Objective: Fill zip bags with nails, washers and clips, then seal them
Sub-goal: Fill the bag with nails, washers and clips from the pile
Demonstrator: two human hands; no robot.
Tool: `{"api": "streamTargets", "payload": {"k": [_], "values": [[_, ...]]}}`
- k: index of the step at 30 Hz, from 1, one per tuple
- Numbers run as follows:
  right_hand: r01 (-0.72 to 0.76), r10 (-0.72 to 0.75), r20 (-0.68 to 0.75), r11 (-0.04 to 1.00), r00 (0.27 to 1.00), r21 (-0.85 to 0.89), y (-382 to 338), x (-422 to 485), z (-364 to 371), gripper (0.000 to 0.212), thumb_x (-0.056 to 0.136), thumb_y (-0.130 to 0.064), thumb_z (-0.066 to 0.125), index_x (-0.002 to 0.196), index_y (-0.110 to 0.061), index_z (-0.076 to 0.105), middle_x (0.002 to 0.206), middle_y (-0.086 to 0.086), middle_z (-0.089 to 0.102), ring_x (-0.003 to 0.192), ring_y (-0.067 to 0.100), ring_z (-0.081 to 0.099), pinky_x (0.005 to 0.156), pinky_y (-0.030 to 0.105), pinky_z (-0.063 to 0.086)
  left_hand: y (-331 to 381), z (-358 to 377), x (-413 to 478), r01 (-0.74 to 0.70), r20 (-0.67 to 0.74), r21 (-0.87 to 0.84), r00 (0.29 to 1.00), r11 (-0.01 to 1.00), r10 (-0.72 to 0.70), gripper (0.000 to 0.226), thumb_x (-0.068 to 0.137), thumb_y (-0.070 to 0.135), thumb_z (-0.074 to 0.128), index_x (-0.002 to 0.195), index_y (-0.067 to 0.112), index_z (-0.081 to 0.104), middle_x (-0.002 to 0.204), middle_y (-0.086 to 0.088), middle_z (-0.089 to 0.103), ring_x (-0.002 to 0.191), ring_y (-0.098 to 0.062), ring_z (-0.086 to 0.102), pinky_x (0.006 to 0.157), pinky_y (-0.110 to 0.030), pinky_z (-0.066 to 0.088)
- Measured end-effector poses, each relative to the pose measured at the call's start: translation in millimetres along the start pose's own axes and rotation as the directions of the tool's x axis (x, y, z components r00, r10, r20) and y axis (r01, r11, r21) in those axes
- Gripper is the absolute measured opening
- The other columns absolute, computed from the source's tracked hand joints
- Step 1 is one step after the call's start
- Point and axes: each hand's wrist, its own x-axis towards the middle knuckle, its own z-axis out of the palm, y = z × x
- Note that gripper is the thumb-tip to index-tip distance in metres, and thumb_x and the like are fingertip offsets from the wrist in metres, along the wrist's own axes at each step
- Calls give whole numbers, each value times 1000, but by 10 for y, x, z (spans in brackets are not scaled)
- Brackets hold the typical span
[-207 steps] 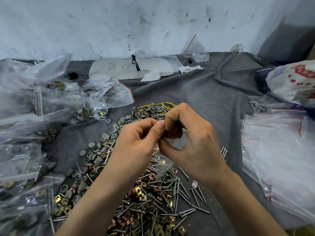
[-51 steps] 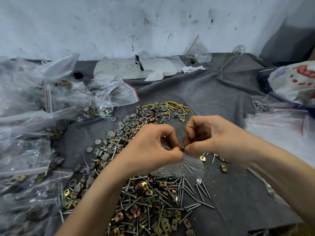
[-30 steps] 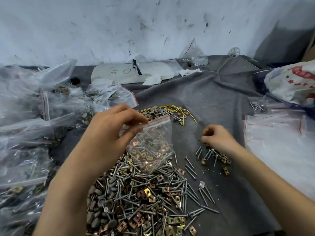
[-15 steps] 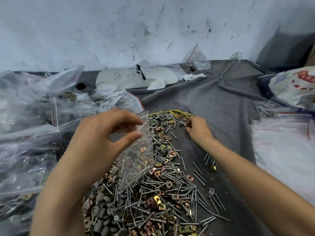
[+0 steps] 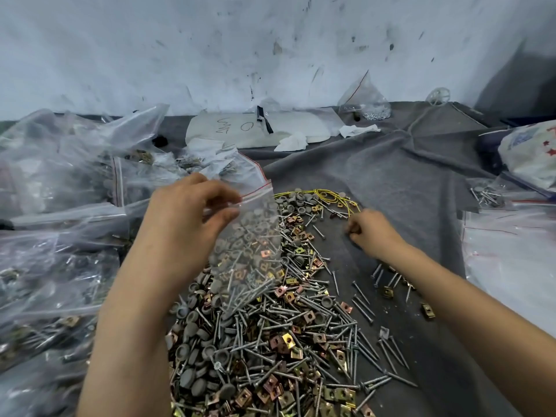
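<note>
While the left hand (image 5: 192,224) pinches the zip bag (image 5: 252,254) by its top, the right hand (image 5: 373,233) — well apart — curls on the cloth (image 5: 391,176), grip unclear.

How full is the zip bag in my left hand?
Partly filled: nails bunch in the bottom of the zip bag, which the left hand pinches by its top.

soft, even daylight, dark shadow at the upper right corner, wide-angle bending and blur toward the edges.
</note>
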Motion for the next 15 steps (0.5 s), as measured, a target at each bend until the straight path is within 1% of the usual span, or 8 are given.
{"api": "streamTargets", "payload": {"k": [2,4,6,7,9,11,13,15], "values": [[4,-4,19,1000,1000,20,27,-36,-13,14,84,-1,60,91,-11,68,102,10,63,102,25,56,85,28,40,18,-2,-1,-23,6,-36,1000,999,23,6,82,14,73,86,19,72,85,4,66,79,-6,64,71,-9,44],[-21,19,27,996,999,88,49,-59,-44,11,84,0,62,90,-8,66,98,11,62,95,24,56,78,28,40,58,-10,-13,-53,11,-128,998,990,54,5,82,16,71,84,21,70,83,13,68,81,-1,66,73,-7,47],[-96,100,0,953,995,286,24,-81,-115,9,84,1,64,90,-5,66,85,10,62,74,21,57,66,28,44,112,-17,-29,-89,40,-200,994,976,99,3,83,23,67,85,22,69,82,24,67,85,10,64,74,-3,45],[-129,154,-20,887,988,444,-9,-94,-179,8,85,3,64,90,-3,65,76,10,60,63,19,55,59,27,44,145,-22,-39,-112,57,-210,990,971,127,9,83,29,63,85,23,69,82,27,66,85,12,63,73,-1,44],[-122,232,-61,696,971,707,-77,-121,-352,8,84,6,64,86,-1,64,65,8,55,49,12,52,48,21,44,196,-17,-50,-149,87,-237,981,960,174,15,81,33,60,86,23,70,82,28,67,84,13,63,73,-2,44],[-96,269,-88,601,959,794,-135,-150,-528,14,81,5,67,80,-9,63,65,7,56,49,6,52,51,18,44,233,-5,-53,-190,98,-247,971,950,219,13,82,30,61,87,22,71,84,23,68,85,8,64,73,-9,48],[-83,269,-68,513,961,854,-223,-203,-683,16,80,4,68,78,-10,62,69,7,60,57,8,56,58,17,48,253,16,-55,-226,99,-236,962,945,255,12,83,27,62,88,20,71,87,16,69,85,1,64,73,-17,49],[-50,225,-14,272,974,961,-348,-290,-823,17,81,10,63,78,-6,60,66,6,64,56,11,62,58,15,53,271,51,-53,-230,110,-229,959,946,260,12,83,27,63,89,19,71,92,12,70,87,-1,64,76,-23,49]]}}
